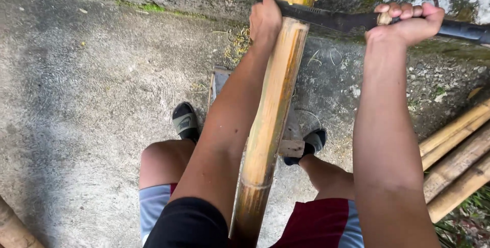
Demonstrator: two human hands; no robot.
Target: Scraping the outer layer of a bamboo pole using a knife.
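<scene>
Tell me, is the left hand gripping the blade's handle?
No, the left hand steadies the bamboo pole; the right hand grips the handle.

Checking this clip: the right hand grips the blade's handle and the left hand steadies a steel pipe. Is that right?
Not quite. In the head view the left hand steadies a bamboo pole, not a steel pipe. The right hand does grip the handle of the blade.

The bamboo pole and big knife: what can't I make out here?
Head view only:
- Bamboo pole: near end cut off by the bottom edge.
- Knife: blade edge hidden behind the pole; far end cut off at right.
- Knife handle: covered by the right hand.
- Left hand: palm hidden against the pole.
</scene>
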